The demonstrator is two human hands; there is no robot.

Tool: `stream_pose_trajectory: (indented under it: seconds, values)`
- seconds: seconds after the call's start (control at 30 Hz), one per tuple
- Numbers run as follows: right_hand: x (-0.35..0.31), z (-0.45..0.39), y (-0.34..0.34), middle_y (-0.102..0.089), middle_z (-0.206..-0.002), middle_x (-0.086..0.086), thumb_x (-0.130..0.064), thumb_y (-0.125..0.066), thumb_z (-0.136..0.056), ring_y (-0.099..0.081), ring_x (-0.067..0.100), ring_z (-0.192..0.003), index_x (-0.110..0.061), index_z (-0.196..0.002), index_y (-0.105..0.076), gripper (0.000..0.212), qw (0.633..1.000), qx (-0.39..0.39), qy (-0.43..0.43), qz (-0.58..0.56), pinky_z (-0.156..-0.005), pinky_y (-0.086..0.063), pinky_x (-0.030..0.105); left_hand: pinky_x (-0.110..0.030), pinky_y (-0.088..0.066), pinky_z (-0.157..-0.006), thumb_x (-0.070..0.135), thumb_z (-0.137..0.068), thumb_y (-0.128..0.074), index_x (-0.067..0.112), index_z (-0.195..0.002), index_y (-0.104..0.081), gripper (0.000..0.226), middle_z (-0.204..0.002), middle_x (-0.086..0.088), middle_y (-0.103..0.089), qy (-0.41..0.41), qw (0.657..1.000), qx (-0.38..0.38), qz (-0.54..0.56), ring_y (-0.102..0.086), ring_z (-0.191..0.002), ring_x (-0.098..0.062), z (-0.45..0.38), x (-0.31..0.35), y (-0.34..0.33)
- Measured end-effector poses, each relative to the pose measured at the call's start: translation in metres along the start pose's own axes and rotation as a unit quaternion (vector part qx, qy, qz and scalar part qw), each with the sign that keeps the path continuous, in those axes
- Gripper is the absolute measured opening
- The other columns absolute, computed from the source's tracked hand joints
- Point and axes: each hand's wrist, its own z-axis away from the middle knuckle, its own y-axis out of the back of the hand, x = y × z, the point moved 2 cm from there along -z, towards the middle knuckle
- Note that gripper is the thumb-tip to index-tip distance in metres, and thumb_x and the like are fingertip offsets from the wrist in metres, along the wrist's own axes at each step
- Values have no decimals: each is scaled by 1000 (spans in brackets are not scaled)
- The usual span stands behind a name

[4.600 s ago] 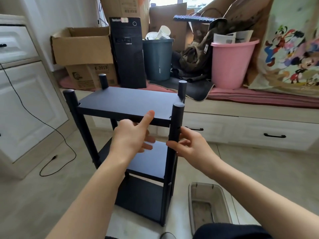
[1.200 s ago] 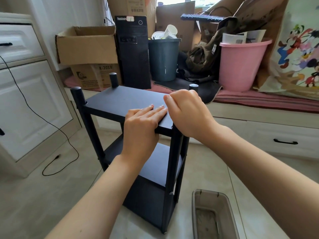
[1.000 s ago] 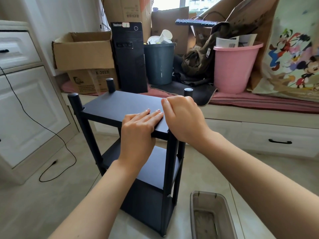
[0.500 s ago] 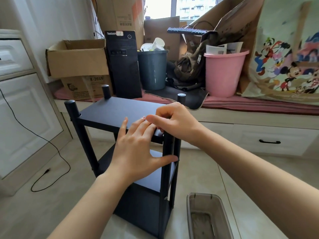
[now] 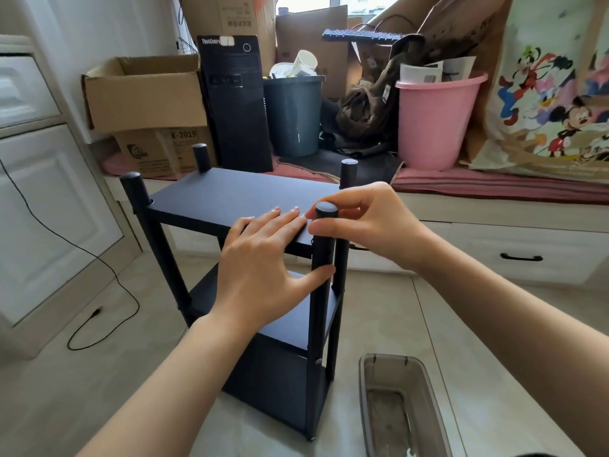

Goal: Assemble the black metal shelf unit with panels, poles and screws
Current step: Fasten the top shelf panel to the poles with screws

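**Q:** Beside the near right pole (image 5: 324, 258) of the shelf unit (image 5: 263, 291), how are the two hands posed?

**A:** Left hand (image 5: 263, 268): fingers straight and spread, lying flat on the top panel (image 5: 237, 196) just left of that pole, with the thumb stretched out to touch the pole's shaft below the panel edge. Right hand (image 5: 369, 222): reaching in from the right of the pole, thumb and curled fingers pinching the pole's top just under its round cap (image 5: 327, 209).

**Q:** Which way does the pole run?

**A:** Its long axis is vertical, cap uppermost, foot on the tiled floor (image 5: 428, 324). Three more poles stand parallel to it at the other corners, their tips rising above the top panel.

**Q:** And the unit as a whole?

**A:** It stands upright on the floor; three panels lie horizontal, stacked one below another left of the pole. A small screw head (image 5: 318, 361) shows low on the pole's shaft. A clear plastic tray (image 5: 402, 410) sits on the floor to the pole's lower right.
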Motion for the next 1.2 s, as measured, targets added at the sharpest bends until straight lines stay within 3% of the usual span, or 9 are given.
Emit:
stream_pose_trajectory:
  seconds: [0.13, 0.2, 0.3, 0.4, 0.5, 0.73, 1.0, 1.13, 1.2]
  values:
    - [2, 6, 0, -76, -86, -8, -18, -80, -81, -73, 9, -83, -24, -93, -77, 14, 1000, 11, -19, -22, -77, -60, 29, -43, -28, -116, 81, -78, -44, 23, -137, -62, 85, -142, 5, -59, -5, 1000, 5, -2, -48, -139, -18, -1, 3, -2]
    - [2, 10, -3, -75, -84, -8, -15, -79, -82, -72, 7, -81, -24, -93, -76, 15, 999, 33, -9, -21, -73, -60, 27, -42, -27, -116, 80, -78, -45, 22, -137, -62, 85, -143, 5, -58, -6, 1000, 10, -10, -48, -139, -18, -1, 5, -3]
    - [2, 14, 1, -76, -91, -3, -10, -79, -81, -72, 9, -84, -18, -101, -74, 21, 997, 69, -6, -30, -72, -57, 22, -41, -26, -116, 80, -77, -45, 22, -138, -61, 85, -144, 5, -57, -1, 1000, 12, -21, -47, -140, -18, -3, 7, -4]
    - [9, 26, 15, -76, -97, 4, -6, -76, -83, -74, 15, -87, -7, -109, -72, 26, 993, 98, -38, -55, -72, -60, 27, -39, -23, -117, 79, -76, -50, 22, -139, -60, 85, -146, 6, -55, 10, 1000, 11, -20, -44, -142, -16, -6, 10, -7]
    - [28, 48, 35, -76, -96, 7, -7, -74, -85, -73, 20, -90, -6, -107, -72, 22, 990, 107, -82, -43, -76, -61, 31, -39, -22, -117, 76, -76, -55, 20, -138, -61, 83, -146, 5, -56, 11, 999, 25, -20, -44, -141, -18, -9, 13, -13]
    - [122, 119, 55, -77, -90, 3, -13, -70, -90, -74, 18, -90, -13, -99, -75, 10, 968, 43, -247, -22, -74, -60, 27, -41, -25, -114, 72, -80, -54, 16, -131, -66, 76, -138, 3, -62, -4, 996, 84, -22, -51, -135, -22, -14, 21, -29]
    - [255, 203, 18, -76, -87, 10, -12, -71, -90, -74, 23, -83, -9, -96, -73, 7, 894, -27, -448, 9, -74, -61, 30, -46, -34, -108, 57, -85, -66, 8, -121, -69, 61, -125, -3, -68, -44, 981, 184, -34, -57, -123, -31, -11, 30, -45]
    - [312, 244, -12, -71, -93, 23, -7, -67, -92, -66, 26, -73, 4, -110, -62, 21, 813, -71, -577, 34, -71, -55, 32, -40, -30, -107, 58, -84, -69, 10, -119, -70, 60, -122, -2, -69, -38, 978, 203, -42, -58, -121, -30, -14, 37, -53]
    - [329, 257, -23, -71, -95, 27, -9, -65, -94, -64, 26, -71, 6, -106, -60, 20, 775, -100, -622, 50, -73, -55, 33, -40, -31, -104, 58, -83, -69, 10, -117, -71, 59, -120, -1, -69, -38, 974, 219, -42, -58, -119, -29, -15, 40, -56]
